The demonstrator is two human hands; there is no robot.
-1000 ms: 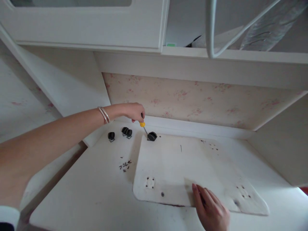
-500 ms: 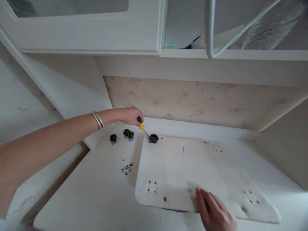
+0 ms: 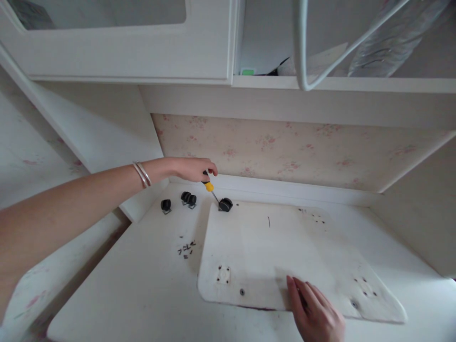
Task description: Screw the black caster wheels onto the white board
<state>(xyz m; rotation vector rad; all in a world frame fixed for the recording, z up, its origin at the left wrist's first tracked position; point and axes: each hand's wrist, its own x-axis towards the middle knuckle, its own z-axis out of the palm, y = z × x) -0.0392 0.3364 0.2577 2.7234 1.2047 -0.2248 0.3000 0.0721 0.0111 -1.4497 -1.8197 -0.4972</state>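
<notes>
My left hand [image 3: 195, 169] has its fingers round the black and yellow handle of a screwdriver [image 3: 209, 186]. The slanting shaft runs down to the base of a black caster wheel [image 3: 225, 204], at the far left corner of a white board [image 3: 263, 256]. My right hand [image 3: 315, 308] rests at the board's near edge with its fingers curled together; what lies inside them, if anything, is hidden. Screw holes mark the board's other corners, one group [image 3: 223, 274] at the near left. A dark thin line [image 3: 269, 222] shows on its upper middle.
Left of the board, a single caster [image 3: 166, 205] and a pair of casters [image 3: 188, 198] lie on the white desktop [image 3: 135, 285]. Several loose screws [image 3: 186, 248] are scattered nearer me. Above hang a white cabinet [image 3: 124, 54] and a bent white tube [image 3: 301, 52].
The fingers of my left hand have shifted and loosened a little on the screwdriver handle. My right hand stays at the board's edge. The whole view has moved slightly.
</notes>
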